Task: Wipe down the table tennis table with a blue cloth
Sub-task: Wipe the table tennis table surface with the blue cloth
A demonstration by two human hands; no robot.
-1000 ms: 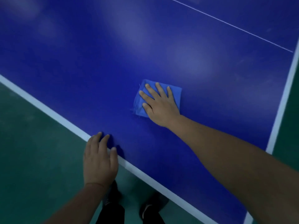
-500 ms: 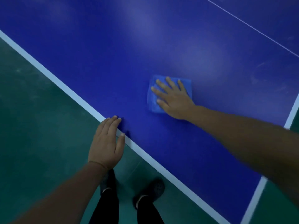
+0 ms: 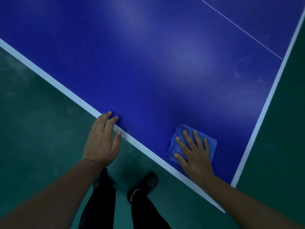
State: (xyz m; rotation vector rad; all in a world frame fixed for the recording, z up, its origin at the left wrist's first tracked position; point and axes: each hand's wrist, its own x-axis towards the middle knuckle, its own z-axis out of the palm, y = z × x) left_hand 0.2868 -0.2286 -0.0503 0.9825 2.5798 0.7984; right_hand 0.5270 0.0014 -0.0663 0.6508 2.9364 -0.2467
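The dark blue table tennis table (image 3: 148, 63) fills the upper part of the view, with white edge lines along its near and right sides. A folded blue cloth (image 3: 210, 142) lies flat on it close to the near right corner. My right hand (image 3: 194, 154) presses flat on the cloth with fingers spread, covering most of it. My left hand (image 3: 102, 141) rests palm down on the near white edge line, fingertips on the blue surface, holding nothing.
Green floor (image 3: 33, 129) lies to the left of and below the table, and also beyond its right edge. My legs in dark trousers and dark shoes (image 3: 145, 184) stand just below the near edge. A thin white centre line (image 3: 239, 27) crosses the far right.
My right hand has slid the cloth from the middle of the table toward the near edge and right corner. My left hand stays on the near edge.
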